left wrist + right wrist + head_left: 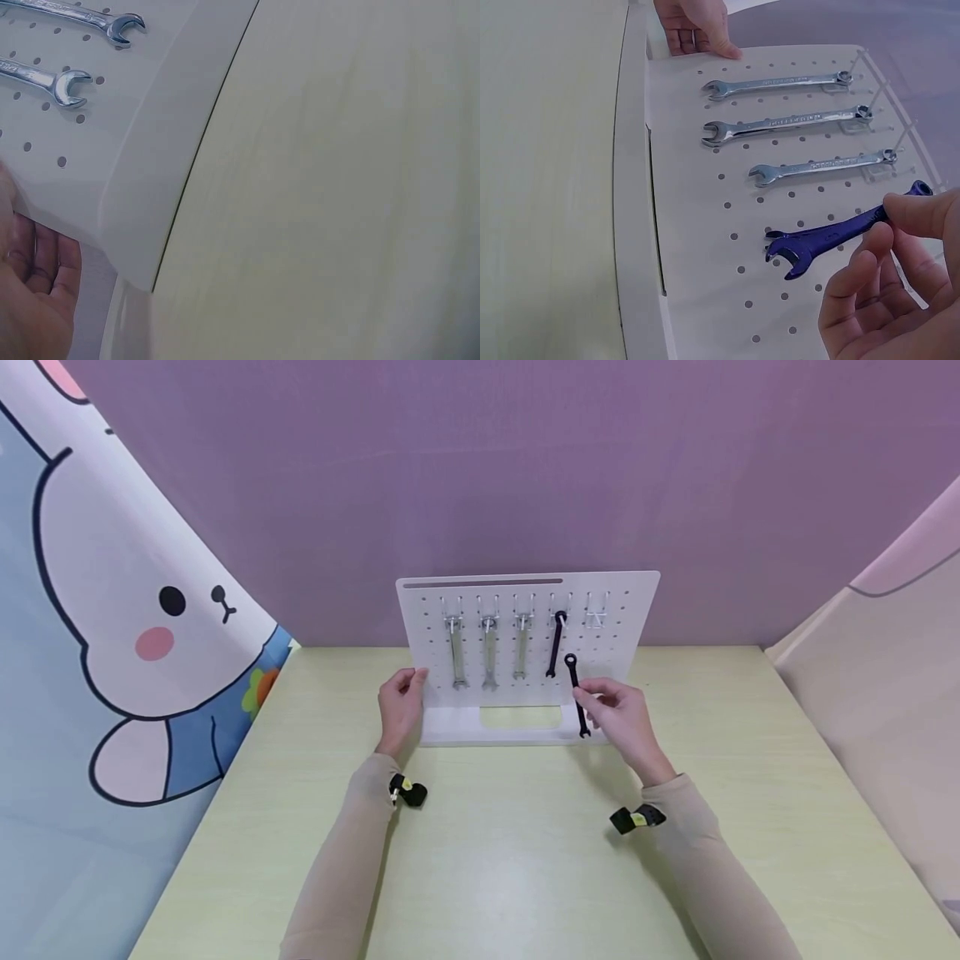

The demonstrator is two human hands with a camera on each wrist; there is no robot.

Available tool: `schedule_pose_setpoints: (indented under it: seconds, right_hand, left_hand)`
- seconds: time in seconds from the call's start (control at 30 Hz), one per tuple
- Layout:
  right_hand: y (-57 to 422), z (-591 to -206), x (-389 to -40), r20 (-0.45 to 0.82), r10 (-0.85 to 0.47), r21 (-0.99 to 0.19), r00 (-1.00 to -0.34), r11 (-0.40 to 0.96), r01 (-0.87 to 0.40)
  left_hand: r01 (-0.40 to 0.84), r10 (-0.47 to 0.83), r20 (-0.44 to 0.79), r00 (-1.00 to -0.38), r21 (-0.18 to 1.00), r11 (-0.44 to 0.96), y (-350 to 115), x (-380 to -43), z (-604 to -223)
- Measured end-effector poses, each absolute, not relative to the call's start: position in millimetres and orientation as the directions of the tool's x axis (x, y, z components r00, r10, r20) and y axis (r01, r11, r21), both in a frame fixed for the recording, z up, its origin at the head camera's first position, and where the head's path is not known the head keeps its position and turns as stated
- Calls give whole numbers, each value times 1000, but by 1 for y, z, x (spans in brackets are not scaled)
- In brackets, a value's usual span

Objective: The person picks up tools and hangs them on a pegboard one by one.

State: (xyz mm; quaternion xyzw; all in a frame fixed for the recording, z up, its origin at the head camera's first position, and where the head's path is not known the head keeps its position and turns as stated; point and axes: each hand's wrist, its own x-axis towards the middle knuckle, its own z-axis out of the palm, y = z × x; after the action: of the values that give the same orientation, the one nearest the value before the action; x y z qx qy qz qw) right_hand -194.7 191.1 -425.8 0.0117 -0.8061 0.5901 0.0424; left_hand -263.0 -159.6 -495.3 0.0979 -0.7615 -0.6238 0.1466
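Observation:
A white pegboard stands upright on the table. At its left edge my left hand grips it, thumb in front and fingers curled behind. My right hand pinches a black combination wrench between thumb and fingers in front of the board's right part, ring end up and open end down. In the right wrist view this wrench looks dark blue and overlaps a second dark wrench behind it. That other black wrench hangs from a hook. Left of it hang silver wrenches on three hooks.
A clear hook at the right end of the row bears no wrench. The board's base has a rectangular cutout. Behind the pale wooden table is a purple backdrop, with a cartoon-printed cloth at the left.

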Motion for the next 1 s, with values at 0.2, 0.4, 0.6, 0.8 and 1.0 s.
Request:
schedule_pose_setpoints:
  seconds: [0.2,0.4,0.6,0.8,1.0]
  right_hand:
    - [193,-423,-195,90,74,-967,-993,244,-70]
    - [194,-419,-195,103,112,-981,-988,178,-82]
    - [198,-416,-196,80,132,-989,-988,130,-63]
    - [199,-410,-197,110,167,-990,-980,109,-93]
    - [200,-404,-197,130,202,-991,-971,55,-121]
  left_hand:
    - [43,-335,116,-935,975,218,-160,-262,-494]
    - [41,-334,113,-936,976,215,-160,-262,-494]
    - [29,-334,97,-938,979,201,-159,-261,-493]
    - [34,-334,101,-937,979,201,-160,-262,-493]
    - [21,-331,86,-940,981,194,-160,-262,-494]
